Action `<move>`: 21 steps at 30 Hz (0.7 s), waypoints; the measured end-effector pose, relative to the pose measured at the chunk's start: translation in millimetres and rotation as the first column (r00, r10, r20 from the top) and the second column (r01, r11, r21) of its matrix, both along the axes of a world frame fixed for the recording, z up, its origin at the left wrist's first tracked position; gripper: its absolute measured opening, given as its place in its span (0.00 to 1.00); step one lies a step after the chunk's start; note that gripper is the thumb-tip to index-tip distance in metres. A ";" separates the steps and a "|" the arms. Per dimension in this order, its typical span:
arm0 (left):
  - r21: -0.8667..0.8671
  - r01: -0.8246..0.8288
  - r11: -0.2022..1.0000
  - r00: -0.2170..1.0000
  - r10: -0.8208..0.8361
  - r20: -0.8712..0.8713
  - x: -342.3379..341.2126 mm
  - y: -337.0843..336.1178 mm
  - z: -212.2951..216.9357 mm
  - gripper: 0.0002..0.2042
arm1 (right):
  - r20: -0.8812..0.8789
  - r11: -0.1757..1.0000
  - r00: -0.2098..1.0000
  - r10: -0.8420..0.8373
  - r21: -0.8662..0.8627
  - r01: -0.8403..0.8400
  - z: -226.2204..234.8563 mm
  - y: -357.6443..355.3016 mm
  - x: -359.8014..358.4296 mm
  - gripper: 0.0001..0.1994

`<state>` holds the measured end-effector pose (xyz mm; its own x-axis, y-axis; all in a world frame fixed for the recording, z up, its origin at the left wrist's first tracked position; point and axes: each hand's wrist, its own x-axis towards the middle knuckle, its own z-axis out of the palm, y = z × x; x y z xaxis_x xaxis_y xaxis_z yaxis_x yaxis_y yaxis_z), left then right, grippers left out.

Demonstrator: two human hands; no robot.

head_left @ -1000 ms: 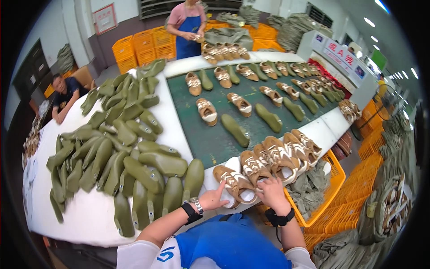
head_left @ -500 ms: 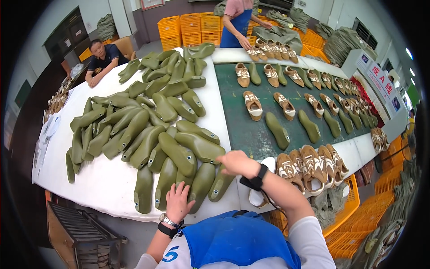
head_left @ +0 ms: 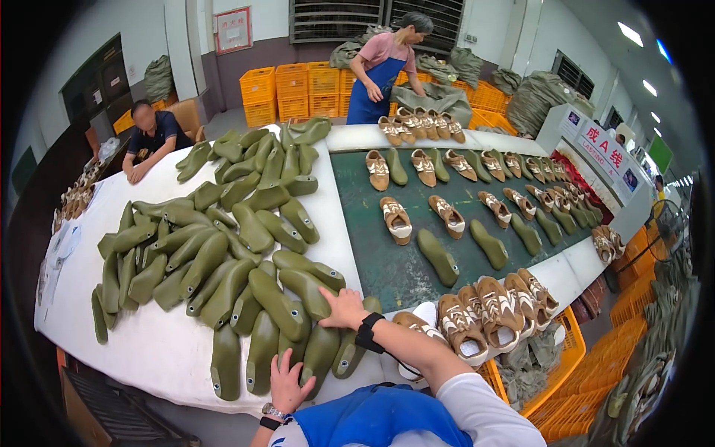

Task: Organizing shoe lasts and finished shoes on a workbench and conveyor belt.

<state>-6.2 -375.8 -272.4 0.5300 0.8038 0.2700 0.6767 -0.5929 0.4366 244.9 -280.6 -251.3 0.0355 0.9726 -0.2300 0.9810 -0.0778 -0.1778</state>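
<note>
Green shoe lasts lie heaped on the white table in front of me. At the right side of the heap my right hand (head_left: 344,307) grips the end of one shoe last (head_left: 304,286), fingers over it and thumb below. My left hand (head_left: 289,381) rests at the near edge with its fingers spread, touching the lower ends of the nearest lasts. Between my hands lies another last (head_left: 322,356), and one more (head_left: 226,361) sits just left of my left hand. The underside of the gripped last is hidden.
On the right, a green conveyor belt (head_left: 372,279) carries rows of brown-and-white shoes and lasts. More shoes (head_left: 497,309) stand along its near rim above an orange crate (head_left: 564,356). A person in a blue apron (head_left: 370,91) stands behind the belt; another person (head_left: 158,134) sits far left.
The view has tilted up, bringing more of the room in. My right hand has gone from a closed fist to fingers laid around the end of the last. My left hand stays spread on the near lasts.
</note>
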 end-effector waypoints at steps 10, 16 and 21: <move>-0.057 0.008 0.998 1.000 -0.010 -0.028 1.6 2.6 2.4 0.23 | -0.696 0.722 -0.196 -0.691 -0.675 -0.151 72.3 -103.8 93.9 0.27; -0.027 -0.008 1.000 0.999 0.007 -0.041 10.7 14.6 10.1 0.24 | -0.764 0.796 -0.377 -0.524 -0.596 0.102 81.7 -105.0 166.8 0.28; -0.023 -0.072 0.997 0.997 0.071 -0.036 18.0 13.7 7.7 0.22 | -0.754 0.705 -0.032 -0.656 -0.627 0.330 45.0 -21.9 204.8 0.32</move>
